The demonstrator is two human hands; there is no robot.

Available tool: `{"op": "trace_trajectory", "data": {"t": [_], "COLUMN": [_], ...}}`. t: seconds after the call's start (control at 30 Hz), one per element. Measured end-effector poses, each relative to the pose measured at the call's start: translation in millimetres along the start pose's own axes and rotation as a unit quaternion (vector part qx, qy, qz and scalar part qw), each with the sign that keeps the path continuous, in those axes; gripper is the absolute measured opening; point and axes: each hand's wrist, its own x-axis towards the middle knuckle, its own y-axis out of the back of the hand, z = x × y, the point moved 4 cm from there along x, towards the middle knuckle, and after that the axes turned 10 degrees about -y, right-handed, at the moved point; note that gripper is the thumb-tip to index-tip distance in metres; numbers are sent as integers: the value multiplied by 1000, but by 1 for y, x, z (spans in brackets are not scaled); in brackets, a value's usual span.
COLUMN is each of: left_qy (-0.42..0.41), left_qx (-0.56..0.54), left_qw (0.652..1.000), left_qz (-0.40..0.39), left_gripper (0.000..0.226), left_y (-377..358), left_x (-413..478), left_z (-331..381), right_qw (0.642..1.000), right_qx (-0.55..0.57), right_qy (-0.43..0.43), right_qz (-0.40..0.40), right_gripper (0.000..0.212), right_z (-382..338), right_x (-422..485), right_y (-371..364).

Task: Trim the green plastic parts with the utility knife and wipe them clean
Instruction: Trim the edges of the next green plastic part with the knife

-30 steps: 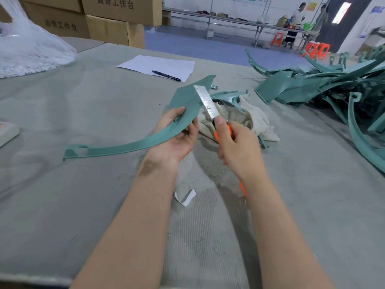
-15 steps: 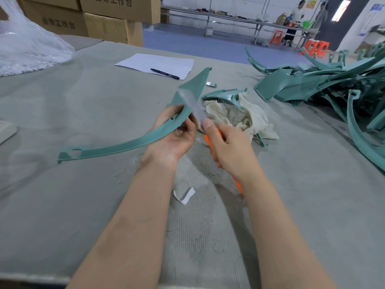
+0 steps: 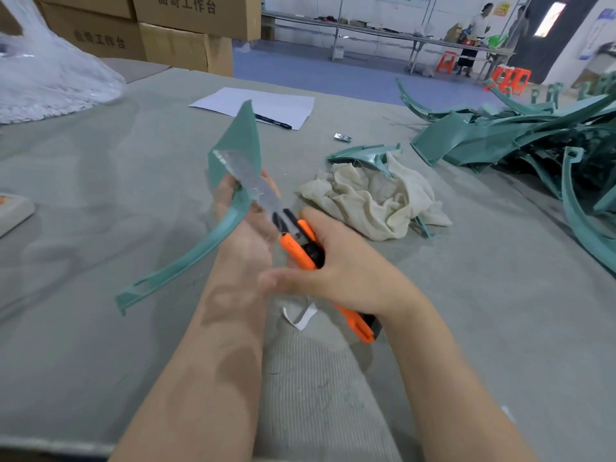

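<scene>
Both forearms enter from the bottom edge, cut off before the elbows, over a grey felt-covered table (image 3: 100,345). A small white paper scrap (image 3: 300,316) lies on it, partly hidden under the right wrist. The right hand (image 3: 343,271) has its fingers curled round the orange handle of the knife (image 3: 296,245); the handle's butt sticks out below the wrist, and the thumb is smeared by motion blur. The long blade (image 3: 250,178) is also blurred and lies against the wide upper end of the green part (image 3: 206,248). The left hand (image 3: 243,228) grips that part at its middle, above the table, but blur and the part itself hide most of the fingers. The part is a long, thin, curved teal strip: its low end to the left has a slot and a small lip, and its top widens into a pointed flat panel. To the right, a crumpled cream cloth (image 3: 376,198) lies on the table, covering most of a second green piece (image 3: 363,155). A small metal object (image 3: 342,137), too small to identify, lies beyond the cloth. A tangled pile of green parts (image 3: 533,145) runs off the right edge. Farther back lies a white sheet (image 3: 283,105) with a pen (image 3: 273,121), partly behind the held part's tip. A clear plastic bag (image 3: 50,75) and cardboard boxes (image 3: 186,28) are cut off at the top left.
</scene>
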Motion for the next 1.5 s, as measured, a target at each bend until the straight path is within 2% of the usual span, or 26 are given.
{"op": "trace_trajectory", "data": {"t": [0.07, 0.13, 0.2, 0.23, 0.3, 0.33, 0.37, 0.43, 0.47, 0.63, 0.73, 0.8, 0.9, 0.97, 1.03, 1.13, 1.17, 1.23, 1.33, 1.43, 1.5], "left_qy": [-44, -72, -70, -70, -83, -96, -93, -68, -65, -55, -32, -30, -17, 6, 14, -8, -22, -65, -97, -96, -80], "left_qx": [-53, -46, -64, -57, 51, 80, 55, -38, -40, 8, 54, 91, 187, 284, 327, 293, 315, 401, 500, 524, 515], "left_qw": [997, 995, 994, 995, 993, 989, 990, 993, 993, 995, 995, 992, 981, 959, 945, 956, 949, 914, 859, 843, 849], "left_qz": [31, 58, 52, 47, 61, 77, 88, 89, 90, 77, 74, 79, 57, 21, 30, 16, 8, -17, -54, -82, -90], "left_gripper": [24, 14, 15, 22, 41, 38, 30, 13, 10, 8, 8, 8, 24, 30, 35, 28, 21, 10, 12, 8, 13], "left_y": [-3, -2, 0, 1, 6, 7, 7, 3, 3, 1, -2, -3, 4, 13, 15, -1, -6, -9, -9, -13, -15], "left_x": [4, 7, 4, 3, -1, 1, 3, 5, 7, -1, -2, -1, -1, -5, -11, -8, -8, -5, -7, -10, -12], "left_z": [6, 11, 13, 13, 12, 11, 10, 9, 9, 0, -6, -11, -15, -15, -14, -21, -23, -24, -23, -24, -25], "right_qw": [998, 995, 995, 995, 991, 985, 976, 959, 953, 954, 955, 958, 976, 983, 980, 958, 947, 931, 920, 910, 898], "right_qx": [-53, -78, -81, -83, -85, -75, -55, 13, 49, 134, 150, 159, 77, 30, 19, 93, 122, 142, 135, 133, 168], "right_qy": [29, 53, 56, 53, 25, 6, -14, -48, -60, -96, -86, -51, 12, 30, 27, -11, -29, -61, -112, -131, -138], "right_qz": [-28, -45, -25, 7, 104, 158, 208, 280, 293, 252, 240, 234, 203, 179, 198, 270, 295, 330, 350, 371, 381], "right_gripper": [53, 56, 53, 46, 29, 21, 17, 19, 21, 13, 20, 30, 45, 49, 45, 35, 33, 33, 31, 20, 24], "right_z": [-9, -14, -12, -10, -1, 5, 11, 19, 22, 28, 25, 20, 11, 7, 7, 14, 18, 26, 40, 51, 56], "right_x": [-4, -6, -3, 0, 6, 9, 10, 9, 9, 11, 10, 8, 7, 7, 8, 9, 8, 7, 7, 6, 4], "right_y": [-15, -31, -34, -31, -18, -10, -3, 11, 15, 21, 22, 19, 7, -2, -2, 11, 18, 32, 47, 58, 63]}}
